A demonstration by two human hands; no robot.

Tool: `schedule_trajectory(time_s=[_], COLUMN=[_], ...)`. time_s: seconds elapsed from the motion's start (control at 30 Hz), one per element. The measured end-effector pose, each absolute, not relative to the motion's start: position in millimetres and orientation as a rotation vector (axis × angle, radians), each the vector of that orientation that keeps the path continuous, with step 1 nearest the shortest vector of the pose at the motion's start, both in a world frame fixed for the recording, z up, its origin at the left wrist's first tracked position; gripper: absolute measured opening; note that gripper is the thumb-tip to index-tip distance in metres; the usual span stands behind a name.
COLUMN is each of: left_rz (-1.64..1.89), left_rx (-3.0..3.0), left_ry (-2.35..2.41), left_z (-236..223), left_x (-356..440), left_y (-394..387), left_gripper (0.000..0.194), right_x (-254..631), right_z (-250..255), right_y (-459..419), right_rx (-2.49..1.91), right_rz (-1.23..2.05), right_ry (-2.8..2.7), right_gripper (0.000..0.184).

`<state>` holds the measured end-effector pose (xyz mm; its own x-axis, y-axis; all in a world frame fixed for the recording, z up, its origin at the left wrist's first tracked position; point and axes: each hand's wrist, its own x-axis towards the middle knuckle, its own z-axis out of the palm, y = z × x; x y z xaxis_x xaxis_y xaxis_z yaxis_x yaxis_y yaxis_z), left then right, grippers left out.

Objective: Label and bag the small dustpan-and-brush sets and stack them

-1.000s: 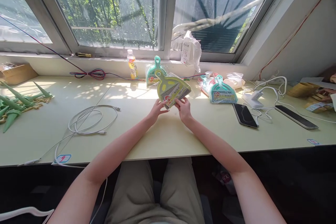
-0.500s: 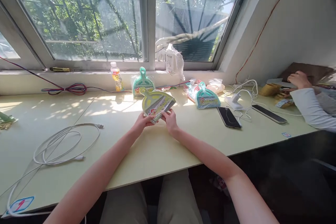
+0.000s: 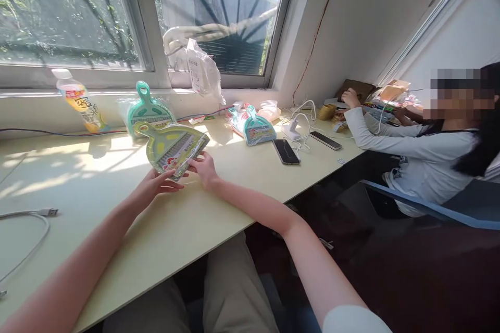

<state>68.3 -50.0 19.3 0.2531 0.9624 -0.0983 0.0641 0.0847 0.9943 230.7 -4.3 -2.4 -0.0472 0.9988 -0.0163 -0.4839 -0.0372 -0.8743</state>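
A yellow-green mini dustpan and brush set (image 3: 172, 148), wrapped in clear plastic with a printed label, is held tilted above the table. My left hand (image 3: 158, 183) grips its lower left edge, and my right hand (image 3: 203, 166) pinches its lower right corner. Just behind it, a teal dustpan set (image 3: 145, 109) in clear wrapping leans upright against the sill wall. Farther right, another wrapped teal dustpan set (image 3: 258, 130) rests on the table, with a partly hidden reddish package (image 3: 237, 118) beside it.
A drink bottle (image 3: 80, 100) stands by the window at left. Right of the dustpans lie two phones (image 3: 286, 151) and a white charger (image 3: 291, 129) with cables. A white USB cable (image 3: 37, 213) lies at left. A co-worker (image 3: 425, 156) sits along the table at far right.
My view has swung to the right, bringing more of the co-worker into sight. Both hands still hold the yellow-green dustpan set at much the same place over the table.
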Motion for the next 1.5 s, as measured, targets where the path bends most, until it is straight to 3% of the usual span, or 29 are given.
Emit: schedule_trajectory(time_s=[0.13, 0.3, 0.63, 0.87, 1.27, 1.43, 1.5], left_rz=[0.899, 1.134, 1.002, 1.104, 0.961, 0.983, 0.969], left_rx=[1.183, 1.067, 1.133, 1.073, 1.127, 1.069, 1.083], left_ry=[1.055, 1.101, 1.081, 1.092, 1.091, 1.219, 1.37], left_z=[16, 11, 13, 10, 16, 19, 24], left_x=[63, 62, 56, 35, 28, 27, 22], left_y=[-40, -31, -35, -28, -31, -29, -28], left_gripper=[0.076, 0.049, 0.052, 0.034, 0.045, 0.034, 0.027], right_x=[231, 229, 207, 182, 185, 188, 197], right_z=[1, 5, -13, -13, -19, -12, -6], right_y=[-4, -10, -14, 13, 8, 6, 5], right_rx=[-0.804, -0.815, -0.939, -0.929, -0.877, -0.923, -0.86], right_rz=[1.466, 1.499, 1.449, 1.496, 1.49, 1.538, 1.656], right_ry=[-0.801, -0.849, -0.61, -0.69, -0.686, -0.747, -0.888], right_gripper=[0.039, 0.044, 0.039, 0.042, 0.046, 0.041, 0.031])
